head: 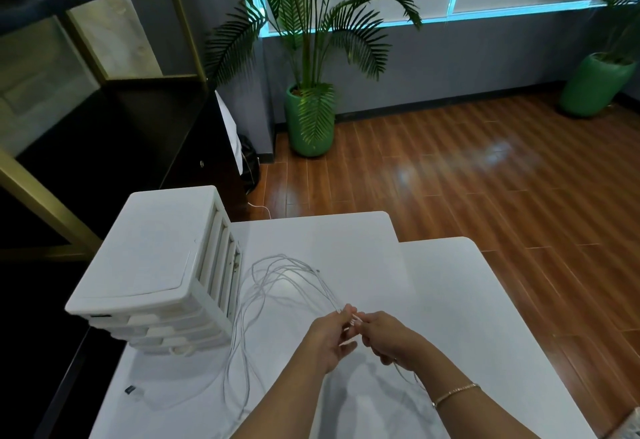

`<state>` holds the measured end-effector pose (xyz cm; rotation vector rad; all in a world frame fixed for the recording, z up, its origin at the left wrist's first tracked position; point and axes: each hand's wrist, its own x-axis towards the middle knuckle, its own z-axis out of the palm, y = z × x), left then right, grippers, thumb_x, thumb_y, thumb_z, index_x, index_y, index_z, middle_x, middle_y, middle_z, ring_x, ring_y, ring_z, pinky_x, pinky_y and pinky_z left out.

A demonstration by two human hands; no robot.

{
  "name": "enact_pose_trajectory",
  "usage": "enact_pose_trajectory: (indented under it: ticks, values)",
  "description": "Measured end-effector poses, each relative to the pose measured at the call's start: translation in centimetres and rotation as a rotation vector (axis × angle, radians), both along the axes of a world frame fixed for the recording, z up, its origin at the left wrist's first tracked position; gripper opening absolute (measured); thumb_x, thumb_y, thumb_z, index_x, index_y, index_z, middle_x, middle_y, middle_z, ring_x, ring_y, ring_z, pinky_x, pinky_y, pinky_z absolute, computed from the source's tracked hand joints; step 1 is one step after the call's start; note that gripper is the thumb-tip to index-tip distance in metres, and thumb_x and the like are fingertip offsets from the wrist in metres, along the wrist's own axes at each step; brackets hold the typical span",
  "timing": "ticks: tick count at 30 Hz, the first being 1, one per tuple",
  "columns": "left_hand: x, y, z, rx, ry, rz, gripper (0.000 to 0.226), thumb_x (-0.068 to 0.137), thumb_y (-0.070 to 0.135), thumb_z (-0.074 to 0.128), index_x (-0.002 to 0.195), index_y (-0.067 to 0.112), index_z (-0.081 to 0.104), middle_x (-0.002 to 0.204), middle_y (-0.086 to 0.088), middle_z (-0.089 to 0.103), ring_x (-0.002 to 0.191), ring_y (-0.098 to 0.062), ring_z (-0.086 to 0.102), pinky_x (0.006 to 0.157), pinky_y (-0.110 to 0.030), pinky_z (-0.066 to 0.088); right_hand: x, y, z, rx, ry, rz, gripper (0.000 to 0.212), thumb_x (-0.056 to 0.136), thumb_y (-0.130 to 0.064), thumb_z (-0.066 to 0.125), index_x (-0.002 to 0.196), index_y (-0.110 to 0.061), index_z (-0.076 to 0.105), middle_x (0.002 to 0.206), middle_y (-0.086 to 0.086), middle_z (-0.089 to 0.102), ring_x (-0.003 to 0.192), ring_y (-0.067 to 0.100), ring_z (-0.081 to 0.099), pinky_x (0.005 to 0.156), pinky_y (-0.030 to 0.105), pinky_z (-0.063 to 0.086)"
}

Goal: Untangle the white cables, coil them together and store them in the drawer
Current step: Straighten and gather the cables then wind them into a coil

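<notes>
Standing at the table's left edge, the white drawer unit (152,272) shows us its stacked drawer fronts, all of which look pushed in, so we judge that one must be pulled out before anything can be stored. Just right of it, the white cables (277,272) lie in long loose loops on the white table (450,300), their long run stretching from the near edge away toward the far side, then bending back toward us to the hands. Our left hand (329,338) pinches the gathered strands at its fingertips; the right hand (388,338), touching or nearly touching it, curls round the same bunch, with a strand trailing beneath its wrist. The slack therefore lies ahead and to the left of the fingers, nearer the left hand, and we judge any coiling would draw it in from that side. A small dark plug (131,389) rests near the table's front-left corner. Beyond, a potted palm (310,120) stands on the wooden floor (485,168).
</notes>
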<state>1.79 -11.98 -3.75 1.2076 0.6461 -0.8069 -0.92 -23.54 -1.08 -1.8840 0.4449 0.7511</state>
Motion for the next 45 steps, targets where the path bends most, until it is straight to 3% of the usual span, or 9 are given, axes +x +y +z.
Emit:
enact_pose_trajectory:
  ticks: [2,7,13,17,20,27,33,41,45]
  values:
    - [-0.1,0.0,0.0,-0.011,0.005,-0.042,0.014,0.094,0.018,0.057,0.095,0.009,0.068,0.077,-0.004,0.065,0.07,-0.012,0.061,0.073,-0.03,0.051,0.1,-0.1,-0.1,0.014,-0.007,-0.014,0.036,0.101,-0.026,0.037,0.102,-0.002,0.065,0.069,0.003,0.044,0.045,0.01,0.028,0.04,0.019,0.025]
    - [0.2,0.0,-0.4,0.048,0.001,-0.053,0.014,0.093,0.018,0.058,0.095,0.009,0.069,0.071,-0.002,0.065,0.068,-0.01,0.06,0.066,-0.025,0.05,-0.1,0.0,-0.2,0.037,0.044,-0.038,0.028,0.099,-0.017,0.037,0.085,-0.014,0.061,0.065,0.003,0.04,0.044,0.01,0.028,0.04,0.02,0.025]
    - [0.4,-0.5,0.0,0.058,-0.022,-0.067,0.014,0.094,0.015,0.056,0.09,0.007,0.067,0.08,-0.003,0.07,0.06,-0.01,0.059,0.051,-0.019,0.049,-0.3,-0.2,0.0,0.104,0.102,-0.062,0.027,0.101,-0.021,0.037,0.085,-0.007,0.054,0.061,0.004,0.046,0.04,0.011,0.041,0.044,0.024,0.041]
    - [1.0,-0.5,0.2,0.065,-0.07,-0.068,0.014,0.096,0.017,0.053,0.093,0.008,0.065,0.083,0.0,0.069,0.071,-0.012,0.06,0.068,-0.026,0.05,-0.4,-0.7,0.7,0.129,0.195,0.003,0.031,0.1,-0.029,0.042,0.088,-0.006,0.059,0.062,0.005,0.052,0.044,0.014,0.052,0.053,0.028,0.052]
    - [1.5,-0.3,0.4,0.072,-0.082,-0.036,0.012,0.096,0.017,0.054,0.087,0.013,0.062,0.084,0.002,0.069,0.075,-0.01,0.059,0.068,-0.024,0.048,-0.6,-1.1,0.7,0.159,0.235,0.066,0.031,0.101,-0.026,0.04,0.09,-0.005,0.06,0.063,0.005,0.052,0.045,0.014,0.053,0.059,0.029,0.056]
    - [1.5,-0.6,0.7,-0.033,-0.067,0.041,0.012,0.096,0.015,0.052,0.091,0.011,0.062,0.087,-0.003,0.068,0.08,-0.015,0.061,0.069,-0.026,0.051,-0.7,-0.9,0.1,0.02,0.123,0.036,0.033,0.102,-0.025,0.034,0.085,-0.01,0.057,0.061,0.003,0.037,0.042,0.011,0.032,0.042,0.021,0.037]
    - [1.1,-0.8,1.1,-0.106,-0.043,0.071,0.017,0.099,0.01,0.045,0.092,0.005,0.06,0.085,-0.008,0.063,0.075,-0.019,0.063,0.046,-0.022,0.053,-0.7,-0.5,-0.2,-0.007,0.073,0.066,0.032,0.101,-0.025,0.035,0.082,-0.01,0.057,0.061,0.003,0.04,0.037,0.009,0.033,0.039,0.02,0.035]
    - [1.9,-1.0,1.5,-0.086,-0.029,0.125,0.014,0.097,0.009,0.049,0.087,0.004,0.058,0.079,-0.008,0.062,0.071,-0.015,0.062,0.037,-0.018,0.046,-0.3,-0.3,0.7,0.024,-0.004,0.066,0.03,0.098,-0.03,0.043,0.083,-0.011,0.061,0.062,0.001,0.04,0.045,0.01,0.03,0.042,0.02,0.03]
    - [2.3,-0.8,1.9,-0.069,-0.02,0.103,0.017,0.098,0.014,0.049,0.085,0.006,0.057,0.072,-0.007,0.062,0.04,-0.012,0.058,0.031,-0.013,0.032,0.7,-0.1,1.4,-0.049,-0.027,0.134,0.032,0.097,-0.032,0.044,0.075,-0.015,0.06,0.065,0.0,0.041,0.05,0.011,0.031,0.044,0.018,0.03]
